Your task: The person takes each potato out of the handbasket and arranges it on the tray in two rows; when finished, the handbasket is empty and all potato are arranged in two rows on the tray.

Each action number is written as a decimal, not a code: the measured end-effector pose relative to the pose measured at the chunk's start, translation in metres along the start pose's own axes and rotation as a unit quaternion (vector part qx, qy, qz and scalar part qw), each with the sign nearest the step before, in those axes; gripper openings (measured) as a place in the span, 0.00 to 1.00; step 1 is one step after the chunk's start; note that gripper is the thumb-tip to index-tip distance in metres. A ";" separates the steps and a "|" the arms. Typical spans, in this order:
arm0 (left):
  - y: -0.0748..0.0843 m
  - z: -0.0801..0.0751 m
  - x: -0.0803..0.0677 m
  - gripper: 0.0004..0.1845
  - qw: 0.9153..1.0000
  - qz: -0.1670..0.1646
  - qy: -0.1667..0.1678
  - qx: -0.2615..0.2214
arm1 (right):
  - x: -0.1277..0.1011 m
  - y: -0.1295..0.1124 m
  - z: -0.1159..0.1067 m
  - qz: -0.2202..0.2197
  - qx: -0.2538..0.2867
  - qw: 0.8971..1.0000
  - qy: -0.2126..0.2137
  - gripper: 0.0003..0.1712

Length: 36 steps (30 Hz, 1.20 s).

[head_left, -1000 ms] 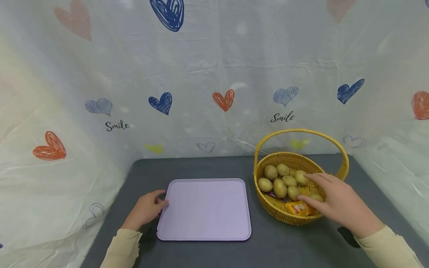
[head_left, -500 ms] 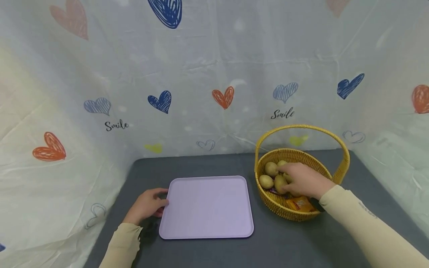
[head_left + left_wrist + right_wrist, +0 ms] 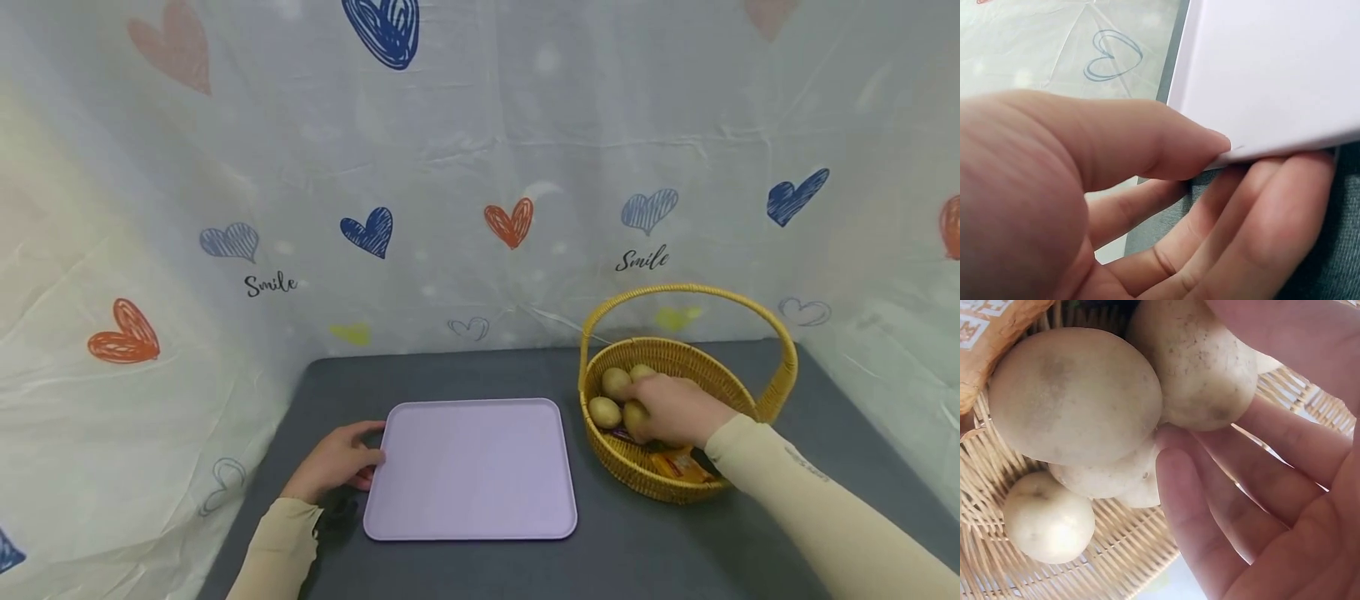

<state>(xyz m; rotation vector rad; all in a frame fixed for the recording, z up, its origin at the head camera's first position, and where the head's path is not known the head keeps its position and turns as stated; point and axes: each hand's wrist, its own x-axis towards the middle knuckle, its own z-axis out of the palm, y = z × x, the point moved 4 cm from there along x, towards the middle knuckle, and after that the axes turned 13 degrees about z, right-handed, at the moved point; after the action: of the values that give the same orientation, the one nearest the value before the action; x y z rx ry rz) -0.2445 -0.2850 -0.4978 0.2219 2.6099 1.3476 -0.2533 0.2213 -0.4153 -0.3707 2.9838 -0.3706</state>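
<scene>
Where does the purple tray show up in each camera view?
Head: purple tray lies low and centre on the grey table, left of the basket.
Left wrist: tray fills the upper right.
Right wrist: not in it.
Shared landmark: the left hand pinching the tray's left edge.

Lilac tray (image 3: 472, 475), yellow basket (image 3: 780, 379) (heart-printed backdrop (image 3: 480, 167)).

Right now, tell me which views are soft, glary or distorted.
Head view: evenly lit and sharp, though the wide lens bends the heart-print backdrop. Left wrist view: the left hand fills the frame, soft and close, and the lilac tray is washed pale. Right wrist view: potatoes crisp, the right hand blurred.
</scene>
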 end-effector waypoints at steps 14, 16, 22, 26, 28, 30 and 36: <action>-0.002 0.004 0.003 0.33 1.000 0.001 0.007 -0.005 | 0.001 0.003 0.001 0.013 0.000 1.000 -0.010 0.19; -0.001 0.004 0.003 0.32 1.000 0.001 0.009 -0.002 | 0.001 0.004 -0.002 0.016 0.012 1.000 -0.017 0.22; -0.001 0.000 0.000 0.33 1.000 0.001 0.004 0.004 | -0.003 0.001 -0.015 0.023 0.044 0.999 -0.009 0.31; -0.005 -0.005 -0.005 0.32 1.000 -0.002 0.007 0.000 | -0.004 -0.010 -0.025 0.013 0.067 0.997 0.026 0.30; -0.006 -0.007 -0.006 0.32 1.000 -0.001 0.007 -0.004 | -0.006 -0.016 -0.029 0.013 0.085 0.995 0.047 0.30; -0.005 -0.007 -0.006 0.33 1.000 0.001 0.006 -0.010 | -0.009 -0.021 -0.031 0.020 0.109 0.992 0.061 0.30; 0.000 -0.002 0.001 0.36 1.000 0.014 -0.007 -0.026 | -0.021 -0.037 -0.026 0.055 0.196 0.977 0.068 0.35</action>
<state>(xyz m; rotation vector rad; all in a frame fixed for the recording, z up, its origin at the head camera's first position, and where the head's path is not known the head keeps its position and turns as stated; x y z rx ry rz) -0.2457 -0.2864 -0.4966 0.2610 2.5658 1.4167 -0.2287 0.1978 -0.3789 -0.1412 2.9405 -0.9863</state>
